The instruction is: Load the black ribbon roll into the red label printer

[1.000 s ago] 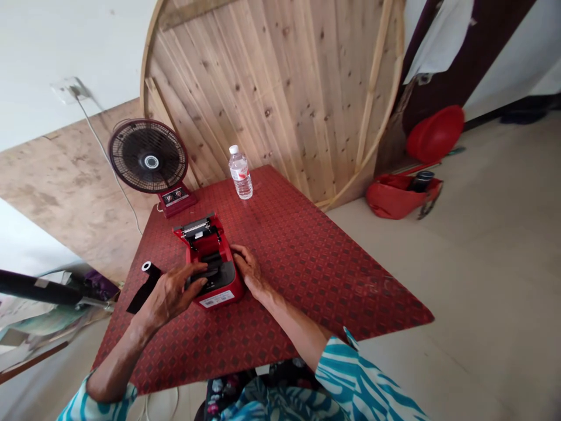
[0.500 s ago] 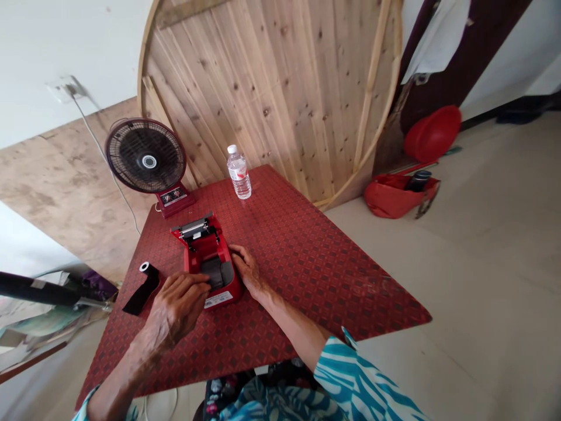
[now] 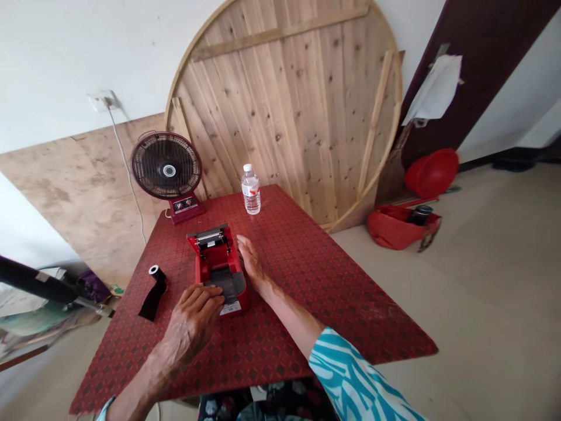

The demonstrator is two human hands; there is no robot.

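Note:
A red receipt printer [image 3: 244,297] stands on the table with its lid [image 3: 210,238] tipped up at the back, a roller showing on the lid's underside. Dark grey material lies in its open bay. My left hand [image 3: 197,310] is over the near left corner, fingers bent and pressed together on the printer's edge; its thumb is hidden. Alongside the right wall my right hand [image 3: 254,263] has its fingers stretched out, holding nothing. A black paper roll [image 3: 153,295] with a white core lies to the left, its end unrolled toward me.
A clear water bottle [image 3: 251,193] and a dark red fan [image 3: 169,169] stand at the back of the red patterned table [image 3: 333,310]. Behind them leans a round wooden tabletop [image 3: 284,105]. A red bag [image 3: 385,228] and a red basin [image 3: 432,172] are on the right.
The view has shifted, so things appear lower and slightly right. My right hand's fingers have straightened along the printer's side. My left fingertips have drawn back toward the near edge of the bay.

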